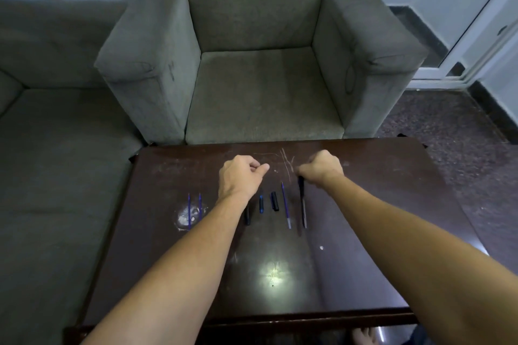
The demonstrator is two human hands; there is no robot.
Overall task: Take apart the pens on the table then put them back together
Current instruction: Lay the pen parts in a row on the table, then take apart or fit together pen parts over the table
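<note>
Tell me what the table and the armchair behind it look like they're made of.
The table looks like dark brown wood or veneer with a glossy finish: it mirrors a bright light patch and shows pale scratches. The armchair looks upholstered in grey-green woven fabric, matte and slightly fuzzy, with dark marks on its arm fronts.

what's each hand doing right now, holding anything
Left hand: closed in a loose fist; holding anything cannot be told.
Right hand: closed on the top end of a black pen barrel.

Grey armchair [260,64], dark table [378,190], speckled floor [448,126]
</note>
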